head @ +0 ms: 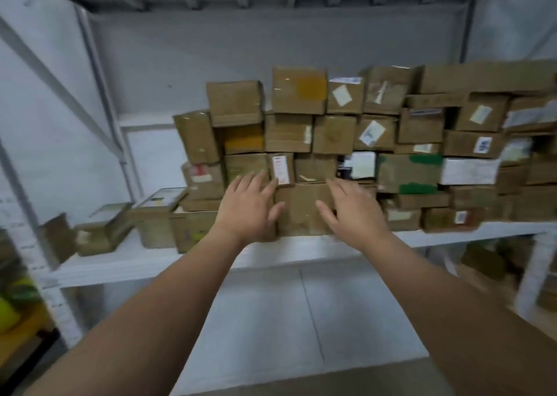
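Storeroom or parcel depot, likely: taped cardboard boxes (331, 133) stacked on white metal shelving (180, 263); labels blurred.

Plain brown cardboard box (301, 207), closed, stood upright with its front face toward the camera, sat in the bottom row of a stacked wall of parcels (337, 130), at the front edge of a white shelf (144, 263), smaller boxes (315, 169) rested on top, details blurred
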{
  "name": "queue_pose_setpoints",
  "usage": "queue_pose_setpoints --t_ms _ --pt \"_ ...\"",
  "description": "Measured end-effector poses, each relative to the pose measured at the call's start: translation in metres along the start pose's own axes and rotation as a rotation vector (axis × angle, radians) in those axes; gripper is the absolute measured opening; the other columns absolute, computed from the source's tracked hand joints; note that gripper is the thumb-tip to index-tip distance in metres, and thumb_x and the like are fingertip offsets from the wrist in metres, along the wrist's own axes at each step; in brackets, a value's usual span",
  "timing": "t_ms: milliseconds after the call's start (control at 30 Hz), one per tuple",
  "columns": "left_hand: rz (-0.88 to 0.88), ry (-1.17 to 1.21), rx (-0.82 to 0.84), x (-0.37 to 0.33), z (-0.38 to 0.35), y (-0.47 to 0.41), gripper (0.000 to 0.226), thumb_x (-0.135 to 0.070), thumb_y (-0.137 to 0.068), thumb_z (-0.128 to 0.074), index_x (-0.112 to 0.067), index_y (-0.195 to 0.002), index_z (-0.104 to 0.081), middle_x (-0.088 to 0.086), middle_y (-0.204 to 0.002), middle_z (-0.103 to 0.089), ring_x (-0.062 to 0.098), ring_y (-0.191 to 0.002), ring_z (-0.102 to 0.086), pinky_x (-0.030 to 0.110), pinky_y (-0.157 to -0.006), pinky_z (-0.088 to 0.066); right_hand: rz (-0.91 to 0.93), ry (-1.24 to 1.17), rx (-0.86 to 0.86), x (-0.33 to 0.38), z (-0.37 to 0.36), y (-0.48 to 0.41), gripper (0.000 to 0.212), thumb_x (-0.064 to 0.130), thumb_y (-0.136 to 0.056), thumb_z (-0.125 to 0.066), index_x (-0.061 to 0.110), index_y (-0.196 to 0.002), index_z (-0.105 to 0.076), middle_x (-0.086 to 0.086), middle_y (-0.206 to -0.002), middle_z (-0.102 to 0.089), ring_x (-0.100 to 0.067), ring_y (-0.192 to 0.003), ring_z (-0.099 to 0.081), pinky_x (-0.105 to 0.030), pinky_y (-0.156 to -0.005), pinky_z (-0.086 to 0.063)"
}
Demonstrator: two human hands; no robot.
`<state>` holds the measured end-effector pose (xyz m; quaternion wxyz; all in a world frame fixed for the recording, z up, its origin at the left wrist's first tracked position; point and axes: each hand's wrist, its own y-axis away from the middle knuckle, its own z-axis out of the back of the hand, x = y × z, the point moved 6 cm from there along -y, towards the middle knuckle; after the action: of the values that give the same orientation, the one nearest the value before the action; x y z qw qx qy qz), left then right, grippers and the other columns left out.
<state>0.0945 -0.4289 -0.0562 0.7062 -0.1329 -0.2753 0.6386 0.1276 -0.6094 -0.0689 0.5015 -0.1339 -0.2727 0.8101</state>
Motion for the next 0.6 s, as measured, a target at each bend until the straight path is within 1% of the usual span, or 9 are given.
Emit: queue_pose_setpoints --t_ms 133,267,433,533,600 --pt "0.097 -0.027 0.008 0.101 0.007 0.047 0.063 -0.057 -0.095 -0.022 -0.026 -0.149 -0.026 0.007 -0.156 -0.026 0.027 -0.143 -0.021 0.042 -0.116 -0.015 0.091 -0.092 -0.017 0.106 -0.020 -0.015 0.059 0.049 -0.097 -0.036 0.013 -0.143 -0.039 -0.006 -0.145 -0.045 -0.022 -0.133 -0.039 -0.036 -0.110 -0.030" --pt "0.141 -0.056 0.000 0.174 0.004 0.083 0.059 -0.053 -0.097 -0.032 -0.025 -0.148 -0.027 0.008 -0.155 -0.028 0.028 -0.142 -0.024 0.041 -0.115 -0.017 0.170 -0.132 -0.004 0.179 -0.037 -0.033 0.059 0.047 -0.098 -0.037 0.012 -0.145 -0.037 -0.006 -0.149 -0.041 -0.022 -0.137 -0.034 -0.036 -0.114 -0.021" --pt "0.191 -0.011 0.062 0.231 -0.034 0.107 0.063 -0.049 -0.093 -0.045 -0.022 -0.148 -0.028 0.011 -0.154 -0.027 0.030 -0.139 -0.028 0.041 -0.112 -0.023 0.221 -0.172 0.005 0.233 -0.065 -0.054 0.058 0.044 -0.098 -0.041 0.016 -0.148 -0.031 -0.003 -0.152 -0.034 -0.020 -0.140 -0.029 -0.034 -0.115 -0.017" --pt "0.227 0.000 0.116 0.253 -0.069 0.110 0.066 -0.051 -0.091 -0.047 -0.022 -0.147 -0.027 0.011 -0.154 -0.026 0.030 -0.139 -0.028 0.042 -0.110 -0.027 0.263 -0.166 0.033 0.251 -0.092 -0.066 0.058 0.040 -0.097 -0.043 0.016 -0.148 -0.030 -0.003 -0.153 -0.033 -0.020 -0.140 -0.029 -0.034 -0.116 -0.016" --pt "0.249 0.011 0.129 0.262 -0.087 0.102 0.068 -0.052 -0.090 -0.048 -0.022 -0.147 -0.026 0.012 -0.155 -0.023 0.031 -0.140 -0.026 0.042 -0.111 -0.026 0.286 -0.170 0.032 0.259 -0.108 -0.075 0.057 0.038 -0.097 -0.045 0.015 -0.147 -0.033 -0.005 -0.152 -0.035 -0.022 -0.138 -0.031 -0.035 -0.115 -0.019"
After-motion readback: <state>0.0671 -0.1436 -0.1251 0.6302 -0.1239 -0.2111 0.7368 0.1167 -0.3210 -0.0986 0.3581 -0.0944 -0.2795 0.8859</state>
